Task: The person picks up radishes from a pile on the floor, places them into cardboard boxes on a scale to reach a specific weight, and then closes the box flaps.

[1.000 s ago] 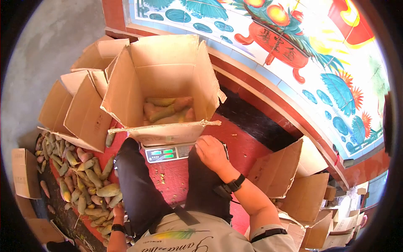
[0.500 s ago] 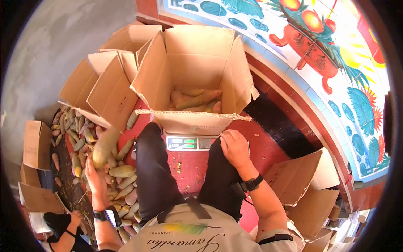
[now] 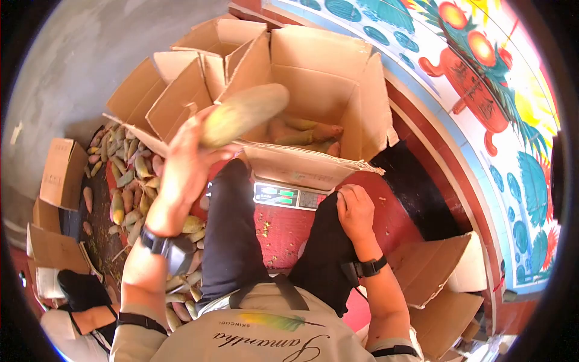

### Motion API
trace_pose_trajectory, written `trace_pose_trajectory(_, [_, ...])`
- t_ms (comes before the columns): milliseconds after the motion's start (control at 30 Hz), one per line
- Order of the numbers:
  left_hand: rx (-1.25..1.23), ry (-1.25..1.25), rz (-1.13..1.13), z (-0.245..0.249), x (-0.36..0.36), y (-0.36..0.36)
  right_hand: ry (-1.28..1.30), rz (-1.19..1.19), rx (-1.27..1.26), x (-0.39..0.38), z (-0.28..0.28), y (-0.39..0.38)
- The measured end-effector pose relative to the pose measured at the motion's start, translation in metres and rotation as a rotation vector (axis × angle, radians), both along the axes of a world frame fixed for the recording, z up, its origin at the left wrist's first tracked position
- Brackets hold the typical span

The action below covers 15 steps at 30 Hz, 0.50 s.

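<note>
Left hand (image 3: 186,164) has its grip closed round the bottom end of a long tuber (image 3: 244,114). Most of the tuber sticks out up and to the right of the fingers, tilted, right at the near-left corner of the open cardboard box (image 3: 319,78). That box sits on a scale (image 3: 283,196) and already has more tubers inside. Right hand (image 3: 356,211) just rests loose on the knee, holding nothing. A pile of tubers (image 3: 126,187) lies on the floor to the left.

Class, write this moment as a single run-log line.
left hand: holds tuber raised by open box | right hand: rests on knee | scale: under box
</note>
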State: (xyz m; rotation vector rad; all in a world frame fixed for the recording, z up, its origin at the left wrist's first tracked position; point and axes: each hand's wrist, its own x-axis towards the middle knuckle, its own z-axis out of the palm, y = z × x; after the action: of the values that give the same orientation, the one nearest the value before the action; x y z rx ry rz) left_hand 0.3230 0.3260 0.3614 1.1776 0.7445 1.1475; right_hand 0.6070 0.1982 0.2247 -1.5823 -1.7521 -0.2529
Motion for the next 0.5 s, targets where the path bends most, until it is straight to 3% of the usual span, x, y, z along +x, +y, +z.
trace_pose_trajectory(100, [-0.009,0.007,-0.164,-0.002,0.02,0.01,-0.001,0.018,-0.019,0.0,-0.002,-0.002])
trace_pose_trajectory(167, [0.157,0.11,-0.237,-0.007,0.015,0.013,0.005,-0.019,0.0,-0.001,0.0,-0.001])
trace_pose_trajectory(233, [0.195,0.113,-0.205,-0.002,-0.004,0.01,-0.017,-0.021,-0.019,0.0,0.0,-0.001])
trace_pose_trajectory(300, [0.139,0.068,-0.087,-0.008,-0.027,0.008,-0.005,0.012,-0.03,0.003,0.0,-0.002])
trace_pose_trajectory(400, [0.026,0.233,0.101,-0.023,-0.082,-0.001,-0.023,0.029,-0.075,0.002,0.003,-0.001])
trace_pose_trajectory(500, [-0.102,0.363,0.266,-0.085,-0.145,-0.011,-0.036,0.029,-0.11,0.002,0.002,0.0])
